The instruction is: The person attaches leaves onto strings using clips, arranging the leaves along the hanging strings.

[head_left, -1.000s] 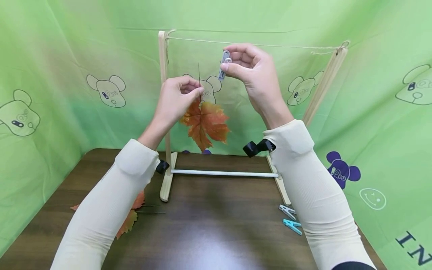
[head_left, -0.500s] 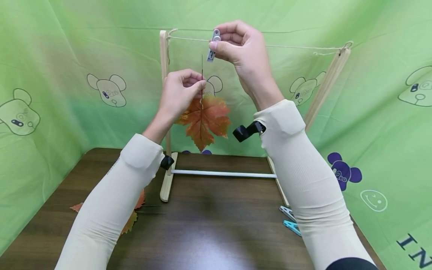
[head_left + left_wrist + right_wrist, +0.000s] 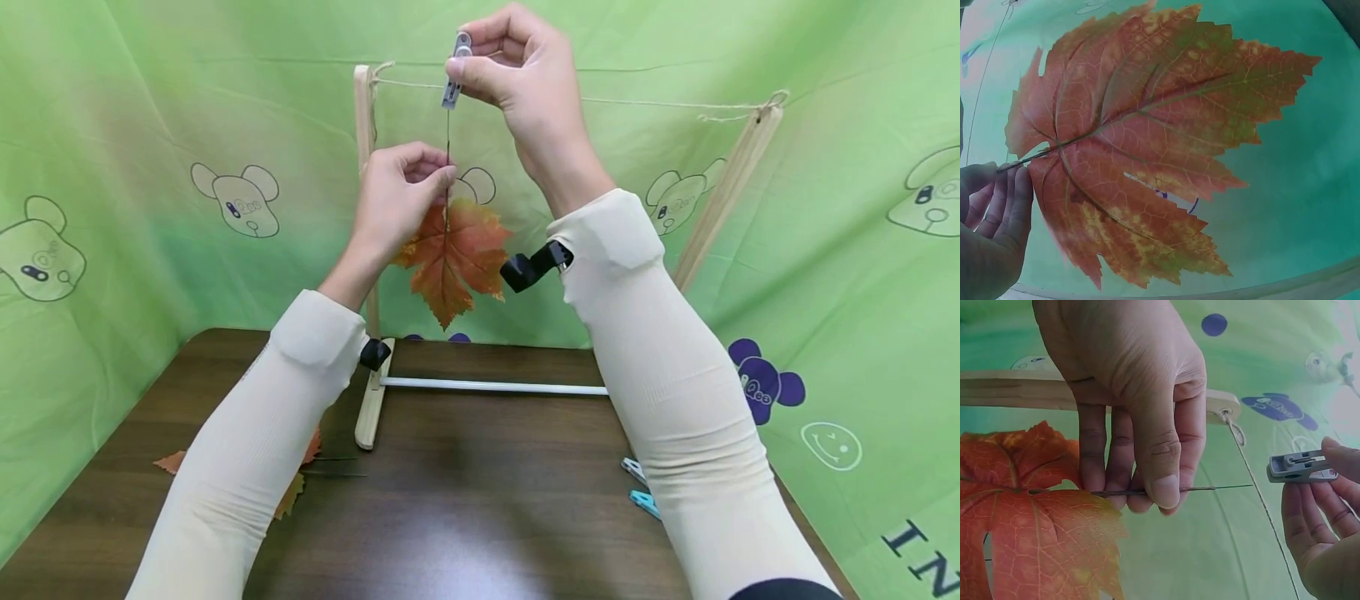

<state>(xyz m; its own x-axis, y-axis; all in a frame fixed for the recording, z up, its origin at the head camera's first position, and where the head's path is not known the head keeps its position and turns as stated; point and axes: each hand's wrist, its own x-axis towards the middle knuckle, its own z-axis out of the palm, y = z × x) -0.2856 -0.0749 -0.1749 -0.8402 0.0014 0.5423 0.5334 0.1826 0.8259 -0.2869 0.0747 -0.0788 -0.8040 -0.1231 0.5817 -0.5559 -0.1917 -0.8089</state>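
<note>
Left hand [image 3: 401, 187] pinches the dark stem [image 3: 448, 135] of an orange-red maple leaf [image 3: 456, 262] between thumb and fingers; the leaf hangs blade down below the grasp, with the stem's free end pointing up. Right hand [image 3: 528, 92], raised higher, grips a grey clothespin [image 3: 454, 79] between thumb and fingers, its nose directed down toward the stem tip. In the head view the clothespin overlaps the line of a thin cord [image 3: 660, 103], which runs between a left wooden post [image 3: 363, 117] and a right wooden post [image 3: 727, 192]. The right wrist view shows the clothespin beside the cord, a gap between them, and the stem tip reaching the cord's line; whether stem and cord touch cannot be told. In the left wrist view the leaf spreads broadly beyond the fingertips, toothed at the edge and patched with yellow-green. A white rod [image 3: 495, 386] runs low between the posts, its right end hidden by the right sleeve [image 3: 675, 375]. On the brown table [image 3: 450, 517], more leaves [image 3: 290, 496] lie partly under the left sleeve [image 3: 217, 467] in view, stems pointing right; opposite, a pale clip [image 3: 632, 469] and a turquoise clip [image 3: 643, 502] lie near each other, partly covered by the right sleeve. Green printed cloth [image 3: 547, 312] stands behind.
</note>
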